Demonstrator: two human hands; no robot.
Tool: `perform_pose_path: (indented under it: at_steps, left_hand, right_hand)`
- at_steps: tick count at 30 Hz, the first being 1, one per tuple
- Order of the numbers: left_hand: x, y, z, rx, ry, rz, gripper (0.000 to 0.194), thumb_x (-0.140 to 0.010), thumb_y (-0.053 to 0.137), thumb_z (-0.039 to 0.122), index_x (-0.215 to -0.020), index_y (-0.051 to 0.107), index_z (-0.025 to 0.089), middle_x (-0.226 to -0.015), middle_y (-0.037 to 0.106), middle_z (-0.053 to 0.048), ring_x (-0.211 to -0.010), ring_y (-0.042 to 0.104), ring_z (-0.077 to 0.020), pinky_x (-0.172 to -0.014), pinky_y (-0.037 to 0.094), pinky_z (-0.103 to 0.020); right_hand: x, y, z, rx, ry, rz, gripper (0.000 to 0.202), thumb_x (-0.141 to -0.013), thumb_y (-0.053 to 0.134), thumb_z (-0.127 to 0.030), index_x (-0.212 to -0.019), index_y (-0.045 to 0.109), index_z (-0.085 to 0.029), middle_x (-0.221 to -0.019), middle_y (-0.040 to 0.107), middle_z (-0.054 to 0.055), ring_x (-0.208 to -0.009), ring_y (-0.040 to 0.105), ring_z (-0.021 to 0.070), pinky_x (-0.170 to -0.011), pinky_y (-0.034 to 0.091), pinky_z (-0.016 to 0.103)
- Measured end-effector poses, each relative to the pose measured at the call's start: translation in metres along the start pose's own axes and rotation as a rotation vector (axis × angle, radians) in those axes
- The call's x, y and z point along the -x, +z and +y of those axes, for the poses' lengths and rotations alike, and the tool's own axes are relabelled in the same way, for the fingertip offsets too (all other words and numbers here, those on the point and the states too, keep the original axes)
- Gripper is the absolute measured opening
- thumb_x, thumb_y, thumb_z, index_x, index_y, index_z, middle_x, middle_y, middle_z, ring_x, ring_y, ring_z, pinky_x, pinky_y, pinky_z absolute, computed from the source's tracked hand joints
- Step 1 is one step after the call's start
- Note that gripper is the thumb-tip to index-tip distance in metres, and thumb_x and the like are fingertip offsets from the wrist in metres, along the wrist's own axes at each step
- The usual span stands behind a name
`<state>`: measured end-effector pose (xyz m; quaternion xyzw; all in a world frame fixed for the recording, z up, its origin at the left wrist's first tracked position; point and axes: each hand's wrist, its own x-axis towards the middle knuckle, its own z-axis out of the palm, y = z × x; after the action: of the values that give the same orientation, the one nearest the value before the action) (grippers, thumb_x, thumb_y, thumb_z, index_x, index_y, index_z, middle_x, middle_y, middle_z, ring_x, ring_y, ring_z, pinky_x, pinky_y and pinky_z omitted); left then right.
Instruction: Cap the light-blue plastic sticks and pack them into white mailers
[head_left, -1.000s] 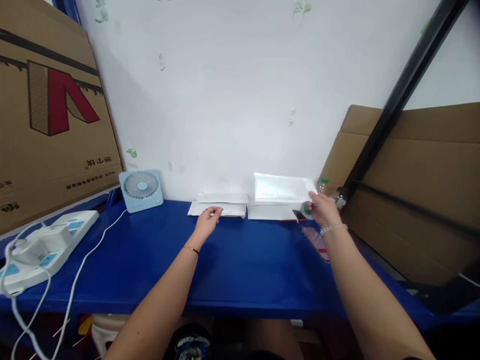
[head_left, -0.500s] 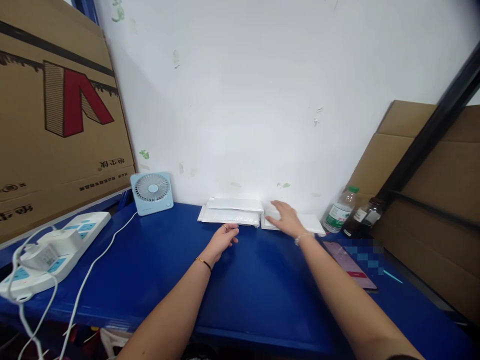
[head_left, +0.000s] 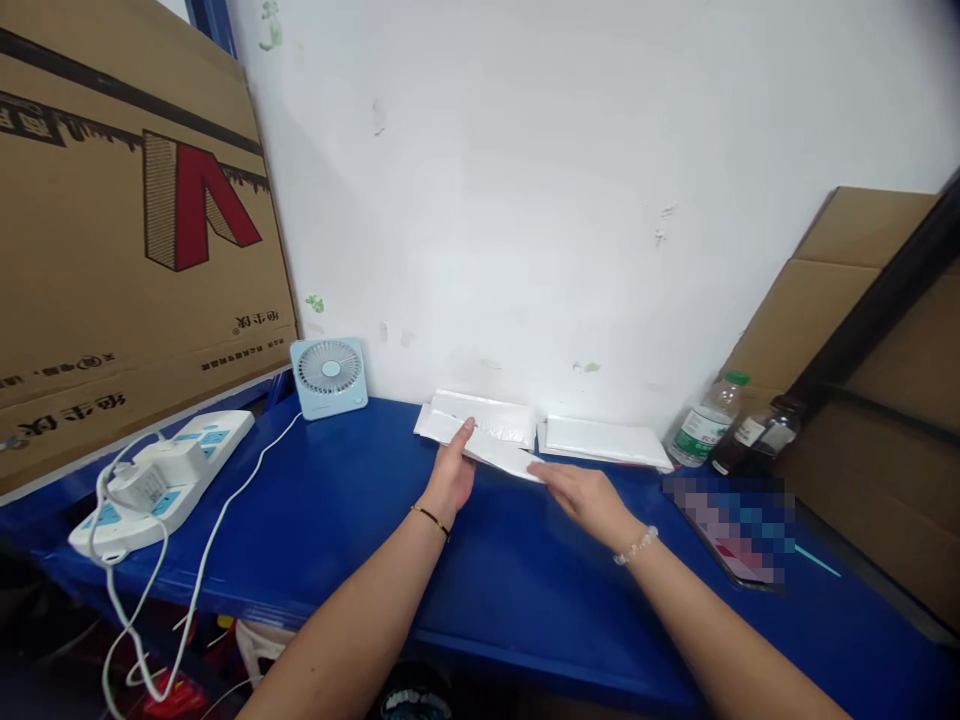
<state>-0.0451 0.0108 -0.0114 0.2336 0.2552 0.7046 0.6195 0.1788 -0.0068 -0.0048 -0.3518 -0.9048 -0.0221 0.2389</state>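
A flat white packet (head_left: 504,457) is held between my two hands, in front of the left stack. My left hand (head_left: 453,475) grips its left end, thumb on top. At its right end, the fingers of my right hand (head_left: 585,495) pinch the corner. Behind it, a stack of white packets (head_left: 487,410) lies against the wall, partly covered by the held packet. To the right of that stack lies another low pile of white packets (head_left: 604,440), touched by neither hand.
On the blue table (head_left: 300,510) are a light blue fan (head_left: 330,375) and a white power strip (head_left: 202,480) with cables at left. At right stand a green-capped bottle (head_left: 705,425) and a dark bottle (head_left: 757,435), near a phone-like device (head_left: 724,535). Cardboard flanks both sides.
My right hand has moved from the right pile toward my left hand. Both hands now hold a white packet. The camera view has shifted slightly left.
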Motion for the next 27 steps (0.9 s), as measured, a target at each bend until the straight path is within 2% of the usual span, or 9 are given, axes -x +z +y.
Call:
perform_pose_path:
  at_steps: [3, 7, 9, 12, 15, 19, 21, 23, 27]
  left_hand:
    - [0.007, 0.007, 0.002, -0.001, 0.131, 0.006, 0.060, -0.063, 0.079, 0.028, -0.116, 0.051, 0.025, -0.099, 0.066, -0.003, -0.102, 0.060, -0.0187, -0.096, 0.042, -0.035]
    - [0.019, 0.022, 0.001, -0.093, 0.243, -0.021, 0.063, -0.063, 0.079, 0.027, -0.118, 0.049, 0.024, -0.098, 0.065, -0.002, -0.099, 0.060, -0.0178, -0.094, 0.042, -0.035]
    - [0.023, 0.033, 0.002, -0.159, 0.284, -0.043, 0.059, -0.064, 0.078, 0.028, -0.115, 0.049, 0.024, -0.100, 0.064, -0.002, -0.099, 0.060, -0.0181, -0.092, 0.042, -0.033]
    - [0.029, 0.053, 0.003, -0.241, 0.322, -0.075, 0.058, -0.065, 0.076, 0.029, -0.116, 0.047, 0.024, -0.103, 0.063, -0.002, -0.101, 0.059, -0.0183, -0.092, 0.043, -0.033]
    - [0.035, 0.071, 0.003, -0.269, 0.339, -0.097, 0.061, -0.065, 0.076, 0.030, -0.116, 0.044, 0.025, -0.107, 0.062, -0.003, -0.102, 0.059, -0.0183, -0.092, 0.044, -0.033]
    - [0.036, 0.086, 0.009, -0.307, 0.371, -0.106, 0.056, -0.063, 0.077, 0.032, -0.109, 0.047, 0.023, -0.108, 0.061, -0.005, -0.100, 0.060, -0.0181, -0.090, 0.044, -0.033]
    - [0.034, 0.090, 0.019, -0.330, 0.419, -0.083, 0.055, -0.061, 0.078, 0.032, -0.105, 0.048, 0.021, -0.106, 0.061, -0.005, -0.097, 0.060, -0.0181, -0.088, 0.045, -0.032]
    - [0.031, 0.095, 0.032, -0.355, 0.471, -0.065, 0.056, -0.059, 0.080, 0.031, -0.103, 0.048, 0.020, -0.104, 0.061, -0.005, -0.094, 0.060, -0.0181, -0.086, 0.045, -0.032]
    - [0.030, 0.107, 0.064, -0.402, 0.543, -0.100, 0.057, -0.057, 0.081, 0.028, -0.103, 0.048, 0.019, -0.099, 0.059, -0.005, -0.092, 0.060, -0.0182, -0.086, 0.046, -0.032]
  right_hand:
    - [0.020, -0.001, -0.004, -0.143, 0.048, -0.121, 0.044, -0.088, 0.049, -0.024, -0.131, 0.048, -0.032, -0.132, 0.055, 0.002, -0.115, 0.056, 0.0199, -0.096, 0.046, 0.036]
    - [0.033, 0.003, 0.022, -0.390, 0.219, -0.188, 0.103, -0.060, 0.078, -0.042, -0.145, 0.024, -0.024, -0.147, 0.032, 0.011, -0.132, 0.035, 0.0296, -0.108, 0.031, 0.047]
    - [0.037, 0.005, 0.034, -0.481, 0.276, -0.207, 0.110, -0.056, 0.080, -0.045, -0.146, 0.021, -0.021, -0.149, 0.028, 0.014, -0.135, 0.030, 0.0308, -0.110, 0.026, 0.048]
    - [0.037, 0.009, 0.037, -0.570, 0.295, -0.201, 0.109, -0.057, 0.079, -0.045, -0.146, 0.021, -0.021, -0.149, 0.027, 0.014, -0.135, 0.029, 0.0303, -0.110, 0.025, 0.048]
    - [0.031, 0.012, 0.027, -0.581, 0.260, -0.139, 0.105, -0.058, 0.079, -0.043, -0.145, 0.024, -0.023, -0.147, 0.033, 0.012, -0.133, 0.034, 0.0297, -0.109, 0.027, 0.047]
    - [0.025, 0.016, 0.019, -0.490, 0.230, -0.081, 0.080, -0.068, 0.072, -0.039, -0.138, 0.037, -0.021, -0.136, 0.047, 0.011, -0.123, 0.045, 0.0270, -0.105, 0.034, 0.043]
    - [0.025, 0.017, 0.021, -0.431, 0.207, -0.108, 0.063, -0.075, 0.065, -0.037, -0.132, 0.045, -0.021, -0.129, 0.053, 0.010, -0.117, 0.051, 0.0251, -0.101, 0.038, 0.041]
    - [0.026, 0.018, 0.023, -0.372, 0.175, -0.147, 0.053, -0.080, 0.059, -0.037, -0.130, 0.049, -0.022, -0.127, 0.054, 0.009, -0.115, 0.051, 0.0245, -0.100, 0.038, 0.041]
    - [0.029, 0.018, 0.025, -0.285, 0.175, -0.217, 0.056, -0.083, 0.052, -0.050, -0.132, 0.048, -0.024, -0.136, 0.046, 0.010, -0.123, 0.044, 0.0270, -0.104, 0.036, 0.043]
